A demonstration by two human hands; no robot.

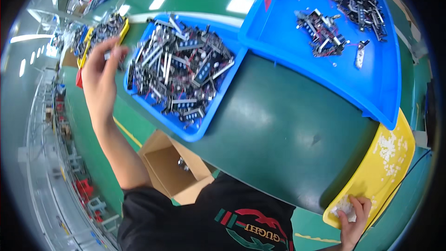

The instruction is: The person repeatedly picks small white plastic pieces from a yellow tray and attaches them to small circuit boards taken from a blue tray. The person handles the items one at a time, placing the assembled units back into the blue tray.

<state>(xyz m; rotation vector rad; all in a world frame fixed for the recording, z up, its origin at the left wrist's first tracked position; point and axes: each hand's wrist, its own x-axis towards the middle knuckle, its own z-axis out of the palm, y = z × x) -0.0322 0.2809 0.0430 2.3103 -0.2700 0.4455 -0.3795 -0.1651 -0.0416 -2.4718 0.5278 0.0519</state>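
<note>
Small white pieces [344, 206] in a long yellow plastic tray [371, 176] at four o'clock are touched by the right hand [357, 218]; the left hand [100, 75] is held at ten; neither grip's closure can be told.

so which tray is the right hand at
The yellow tray at the lower right, where the right hand meets small white pieces; the two blue trays hold dark and silvery parts.
</note>
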